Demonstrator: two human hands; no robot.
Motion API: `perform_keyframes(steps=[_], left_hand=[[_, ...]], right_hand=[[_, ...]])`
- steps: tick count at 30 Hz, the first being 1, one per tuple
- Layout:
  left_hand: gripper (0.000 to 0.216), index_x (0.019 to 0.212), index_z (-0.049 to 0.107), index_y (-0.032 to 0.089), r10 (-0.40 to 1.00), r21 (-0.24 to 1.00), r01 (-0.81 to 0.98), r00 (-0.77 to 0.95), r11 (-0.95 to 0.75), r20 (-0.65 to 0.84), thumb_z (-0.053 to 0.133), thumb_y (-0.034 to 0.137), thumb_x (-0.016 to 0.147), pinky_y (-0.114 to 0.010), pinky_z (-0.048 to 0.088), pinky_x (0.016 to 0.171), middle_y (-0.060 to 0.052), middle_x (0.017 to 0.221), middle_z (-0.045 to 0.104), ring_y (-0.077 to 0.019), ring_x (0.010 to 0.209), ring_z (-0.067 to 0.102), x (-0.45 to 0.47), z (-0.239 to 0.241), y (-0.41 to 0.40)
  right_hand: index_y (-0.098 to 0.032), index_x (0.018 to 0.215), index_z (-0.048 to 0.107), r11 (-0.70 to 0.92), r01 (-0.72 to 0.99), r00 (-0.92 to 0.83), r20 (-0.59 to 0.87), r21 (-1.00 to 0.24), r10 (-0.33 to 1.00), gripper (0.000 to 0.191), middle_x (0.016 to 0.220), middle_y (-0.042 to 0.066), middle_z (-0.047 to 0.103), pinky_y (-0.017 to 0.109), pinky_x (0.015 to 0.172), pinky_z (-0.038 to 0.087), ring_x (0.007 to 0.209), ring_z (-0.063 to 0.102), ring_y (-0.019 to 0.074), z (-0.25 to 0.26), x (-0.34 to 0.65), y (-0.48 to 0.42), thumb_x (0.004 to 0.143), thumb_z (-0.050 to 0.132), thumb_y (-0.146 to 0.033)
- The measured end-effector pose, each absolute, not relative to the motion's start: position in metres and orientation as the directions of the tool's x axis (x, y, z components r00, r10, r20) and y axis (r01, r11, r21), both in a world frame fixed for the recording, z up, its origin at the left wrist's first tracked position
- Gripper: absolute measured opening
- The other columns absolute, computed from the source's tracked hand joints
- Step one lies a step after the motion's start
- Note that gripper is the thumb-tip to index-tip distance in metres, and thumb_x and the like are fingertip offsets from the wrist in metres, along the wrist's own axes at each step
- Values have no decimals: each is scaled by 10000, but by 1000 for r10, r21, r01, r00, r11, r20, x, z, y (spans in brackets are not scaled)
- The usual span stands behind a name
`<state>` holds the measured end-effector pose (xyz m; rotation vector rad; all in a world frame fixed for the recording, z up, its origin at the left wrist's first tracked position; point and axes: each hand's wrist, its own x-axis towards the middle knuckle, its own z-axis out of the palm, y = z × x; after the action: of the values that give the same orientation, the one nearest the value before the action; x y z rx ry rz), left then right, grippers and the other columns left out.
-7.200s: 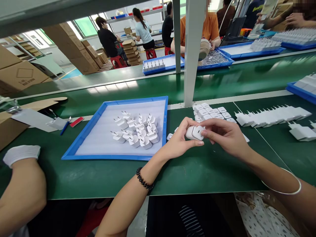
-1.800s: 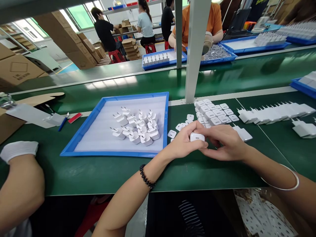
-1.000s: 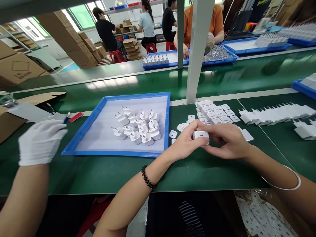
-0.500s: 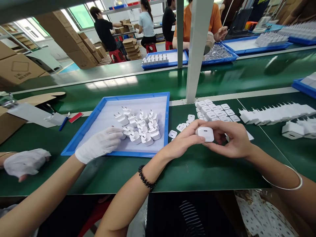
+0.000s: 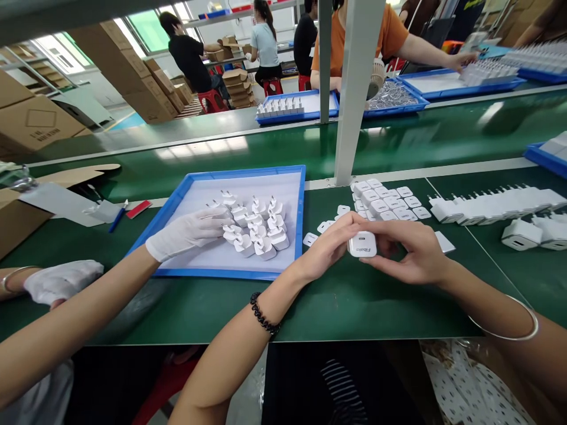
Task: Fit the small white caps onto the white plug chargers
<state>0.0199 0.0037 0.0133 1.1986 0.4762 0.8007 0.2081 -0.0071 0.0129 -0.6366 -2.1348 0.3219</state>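
Head view: over the green tabletop (image 5: 354,310), inward of its front edge, right of the blue tray (image 5: 230,274), pinching with left hand (image 5: 328,249) and right hand (image 5: 411,249) a white USB-C charger (image 5: 362,244), between both, equally near, long axis unclear.

My camera is showing a green table (image 5: 345,313) carrying a blue tray (image 5: 230,273) at left, a pen (image 5: 118,217) and red strip (image 5: 139,209) farther left, white pieces (image 5: 391,203) and lined-up plugs (image 5: 498,206) at right.
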Motion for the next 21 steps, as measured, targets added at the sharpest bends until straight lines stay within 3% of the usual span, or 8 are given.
perform_keyframes(steps=[3,8,12,17,21], left_hand=[[320,973,517,188,729,950,-281,678,137,95,728,307,765,-308,457,811,-27,931,620,-185,901,604,20,15,1],[227,916,498,187,784,968,-242,612,61,104,678,229,784,-294,459,777,0,857,614,-158,837,605,24,17,-3],[119,883,492,191,824,989,-149,558,-18,99,576,275,869,-306,440,827,-2,869,587,-156,865,565,26,14,-4],[258,869,493,195,845,982,-177,534,64,42,494,445,933,-313,433,822,-2,836,547,-157,829,532,24,6,1],[374,1102,532,203,764,966,-242,640,94,86,654,456,853,-336,446,918,-36,1030,599,-187,982,578,21,9,4]], right_hand=[[-203,1165,642,828,315,-484,673,-463,560,330,552,-71,498,217,468,397,457,446,90,13,208,-6,838,656,-163],[-229,1229,637,864,334,-495,710,-377,501,389,544,-70,525,233,486,406,462,474,103,11,207,-5,846,648,-158],[-236,1246,627,864,342,-512,697,-370,502,412,552,-69,531,237,489,413,467,485,108,9,207,-4,840,665,-179],[-217,1218,619,824,326,-513,645,-464,566,372,536,-79,504,230,466,397,447,456,99,8,209,-2,850,666,-228],[-224,1143,613,723,353,-435,580,-595,689,295,570,-60,538,241,480,400,478,469,107,5,211,0,854,666,-254]])
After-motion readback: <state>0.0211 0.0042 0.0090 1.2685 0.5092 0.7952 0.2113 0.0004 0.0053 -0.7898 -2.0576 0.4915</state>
